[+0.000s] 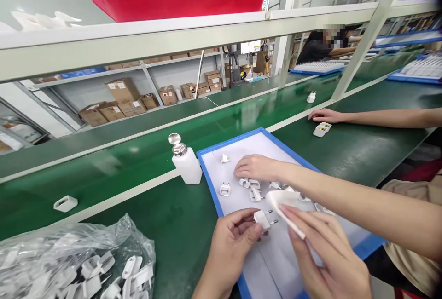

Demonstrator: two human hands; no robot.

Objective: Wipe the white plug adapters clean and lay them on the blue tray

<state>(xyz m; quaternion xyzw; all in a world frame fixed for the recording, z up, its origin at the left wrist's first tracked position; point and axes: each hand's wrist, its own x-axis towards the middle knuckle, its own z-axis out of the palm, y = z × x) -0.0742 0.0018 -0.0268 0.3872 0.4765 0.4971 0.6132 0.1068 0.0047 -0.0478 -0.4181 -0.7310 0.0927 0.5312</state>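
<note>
In my left hand (235, 244) is a white two-pin plug adapter (262, 220), pinched between thumb and fingers with its metal pins pointing right. My right hand (328, 248) grips a folded white cloth (285, 207) just to the right of the pins; cloth and adapter look slightly apart. Both hands are above a blue-rimmed tray (211, 187) with a white lining. Several more white plug pieces (225, 189) lie loose in it. A co-worker's hand (253, 168) reaches in from the right over some of these pieces and hides part of them.
A white pump bottle (188, 165) with its metal lid up stands left of the tray. At lower left sits a clear bag (138, 244) of white plug parts. Single pieces rest on the green belt (145, 152). Another person's hand (324, 116) lies near a white adapter (322, 129).
</note>
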